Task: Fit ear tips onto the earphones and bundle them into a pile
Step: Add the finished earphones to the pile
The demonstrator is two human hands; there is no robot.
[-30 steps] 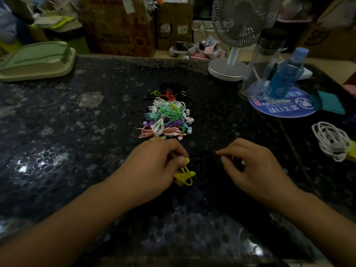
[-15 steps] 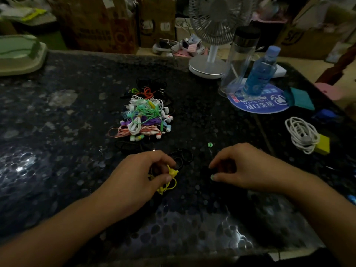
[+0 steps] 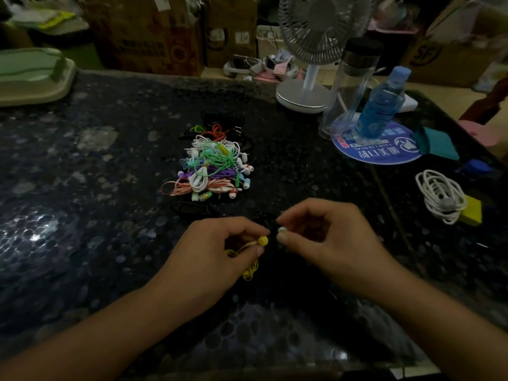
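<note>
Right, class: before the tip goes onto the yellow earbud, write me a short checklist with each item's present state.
1. Left hand pinches the yellow earbud: ok.
2. Earbud's open end faces the right hand: ok.
3. Right hand pinches a small pale ear tip: ok.
4. Tip and earbud are close but not yet touching: ok.
5. Tip's hole faces the earbud: cannot tell, too small.
6. Yellow cable hangs free of the earphone pile: ok.

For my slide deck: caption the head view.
Left hand holds a yellow earphone while right hand brings a pale ear tip toward it.
</note>
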